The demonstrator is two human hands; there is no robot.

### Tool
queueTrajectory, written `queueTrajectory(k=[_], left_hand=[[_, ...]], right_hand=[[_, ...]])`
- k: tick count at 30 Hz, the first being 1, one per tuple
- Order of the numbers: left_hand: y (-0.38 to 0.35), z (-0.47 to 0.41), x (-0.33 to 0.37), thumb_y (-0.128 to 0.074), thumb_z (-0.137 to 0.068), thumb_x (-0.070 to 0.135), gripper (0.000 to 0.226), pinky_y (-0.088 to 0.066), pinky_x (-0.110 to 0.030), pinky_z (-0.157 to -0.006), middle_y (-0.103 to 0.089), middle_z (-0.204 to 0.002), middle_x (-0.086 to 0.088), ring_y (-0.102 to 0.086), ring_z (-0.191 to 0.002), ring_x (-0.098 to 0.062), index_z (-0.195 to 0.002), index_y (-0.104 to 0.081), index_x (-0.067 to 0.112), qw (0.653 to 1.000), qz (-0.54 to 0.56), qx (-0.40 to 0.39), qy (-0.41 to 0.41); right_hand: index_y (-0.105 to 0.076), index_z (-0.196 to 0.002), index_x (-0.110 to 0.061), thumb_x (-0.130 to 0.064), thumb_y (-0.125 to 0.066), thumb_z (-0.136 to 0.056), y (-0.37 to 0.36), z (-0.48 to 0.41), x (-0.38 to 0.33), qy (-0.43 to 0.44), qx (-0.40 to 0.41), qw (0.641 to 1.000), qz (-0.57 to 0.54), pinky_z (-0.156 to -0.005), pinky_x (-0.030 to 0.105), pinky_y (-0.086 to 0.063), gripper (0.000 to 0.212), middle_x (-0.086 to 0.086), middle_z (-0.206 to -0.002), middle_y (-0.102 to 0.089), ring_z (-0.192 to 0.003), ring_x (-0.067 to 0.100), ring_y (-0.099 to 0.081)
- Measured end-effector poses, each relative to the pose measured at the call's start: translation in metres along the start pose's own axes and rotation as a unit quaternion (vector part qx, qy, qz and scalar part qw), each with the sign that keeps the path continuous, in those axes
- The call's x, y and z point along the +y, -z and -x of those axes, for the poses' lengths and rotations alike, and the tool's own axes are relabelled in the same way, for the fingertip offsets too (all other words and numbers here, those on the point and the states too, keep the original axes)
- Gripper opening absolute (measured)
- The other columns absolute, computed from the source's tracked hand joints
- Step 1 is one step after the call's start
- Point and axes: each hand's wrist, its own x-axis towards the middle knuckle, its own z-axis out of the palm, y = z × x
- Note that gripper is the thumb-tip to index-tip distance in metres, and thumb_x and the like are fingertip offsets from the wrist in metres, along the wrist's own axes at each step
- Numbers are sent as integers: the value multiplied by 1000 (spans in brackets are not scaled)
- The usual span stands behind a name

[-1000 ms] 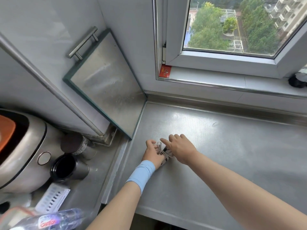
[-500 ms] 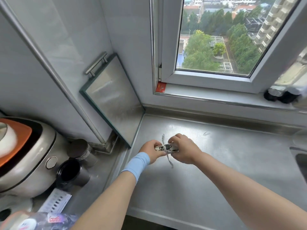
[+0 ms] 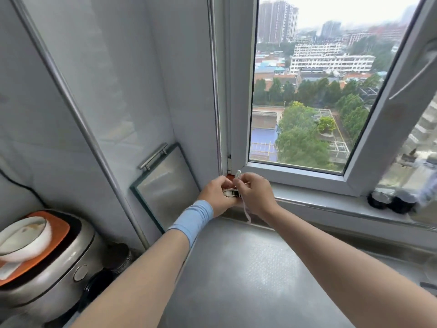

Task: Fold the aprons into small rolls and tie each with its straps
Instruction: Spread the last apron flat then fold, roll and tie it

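— Apron roll [image 3: 230, 193], small, dark and pale, is up in the air above the steel counter [image 3: 236, 280], right by the corner of the window frame [image 3: 241, 114]!
— Who has it?
— Left hand [image 3: 216, 195], blue wristband [image 3: 192, 220] on that arm, fingers curled round the roll.
— And the right hand [image 3: 255, 195]?
— Touching the left, fingertips pinching the white strap [image 3: 247, 214]. A loop sticks up above the knuckles, and one end dangles toward the counter.

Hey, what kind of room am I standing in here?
Most likely a home kitchen in a high-rise flat: a stainless counter, a countertop cooker with a bowl on it, and a window high above the city.
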Motion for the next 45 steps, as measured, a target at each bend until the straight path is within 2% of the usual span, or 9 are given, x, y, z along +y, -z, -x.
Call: queueTrajectory(k=[8, 12, 17, 24, 30, 35, 39, 42, 45], left_hand=[[74, -37, 75, -86, -64, 35, 51, -54, -33, -88, -66, -102, 4, -64, -96, -15, -103, -55, 27, 998, 35, 40, -27], [121, -55, 111, -74, -77, 27, 52, -51, -31, -76, -60, -110, 2, -59, -106, -19, -119, -44, 25, 993, 117, 1, -5], [180, -71, 140, -79, -67, 30, 56, -54, -34, -88, -68, -103, 10, -64, -94, -12, -119, -59, 28, 994, -61, 0, -87], [268, -107, 196, -83, -66, 20, 53, -54, -38, -90, -70, -101, 6, -66, -92, -15, -115, -62, 24, 980, -64, 97, -163], [339, -134, 237, -66, -71, 32, 56, -45, -32, -101, -57, -127, 9, -54, -114, -9, -125, -50, 28, 977, -43, 73, -198], [376, -173, 258, -52, -83, 5, 21, -48, -31, -90, -60, -100, -1, -56, -98, -20, -96, -65, 14, 855, -126, 367, -345], [389, -189, 271, -66, -79, 22, 27, -43, -34, -87, -49, -104, -2, -47, -100, -23, -106, -62, 20, 760, -338, 406, -378], [397, -195, 271, -56, -85, 18, 56, -40, -36, -99, -50, -131, 2, -43, -119, -23, -138, -45, 33, 820, -421, 255, -293], [406, -192, 265, -50, -84, 15, 52, -48, -28, -82, -59, -113, 8, -57, -99, -18, -127, -51, 44, 869, -361, 197, -274]], right_hand=[[-70, -74, -31, -24, -65, -92, 47, -64, -76, 109, 42, 992, -49, -55, 10, -38, 20, -17, -66, -63, -64, -4, -58], [-69, -70, -16, -25, -69, -89, 63, -94, -116, 154, 38, 987, -36, -56, 27, -40, 21, -3, -64, -64, -63, 13, -58], [-76, -75, -17, -26, -73, -85, 77, -130, -178, 194, 78, 976, -53, -61, 29, -47, 14, -1, -64, -69, -61, 16, -61], [-74, -73, -24, -30, -69, -88, 102, -177, -276, 273, 198, 940, -49, -53, 8, -36, 18, -15, -59, -64, -56, -4, -57], [-71, -72, -14, -29, -63, -93, 125, -221, -330, 329, 232, 915, 21, -58, 31, -47, 27, 0, -60, -64, -60, 19, -60], [-72, -75, -10, -27, -61, -93, 149, -256, -357, 333, 213, 916, 60, -62, 31, -51, 27, 1, -66, -67, -65, 18, -62], [-68, -69, -17, -22, -62, -93, 167, -273, -372, 323, 199, 924, 55, -57, 24, -40, 25, -7, -62, -61, -60, 10, -55], [-67, -70, -19, -20, -60, -93, 176, -283, -383, 314, 186, 930, 42, -56, 22, -38, 24, -5, -66, -63, -61, 12, -56], [-68, -76, -12, -17, -55, -95, 179, -289, -395, 303, 173, 936, 41, -53, 22, -35, 24, -4, -68, -61, -60, 11, -53]])
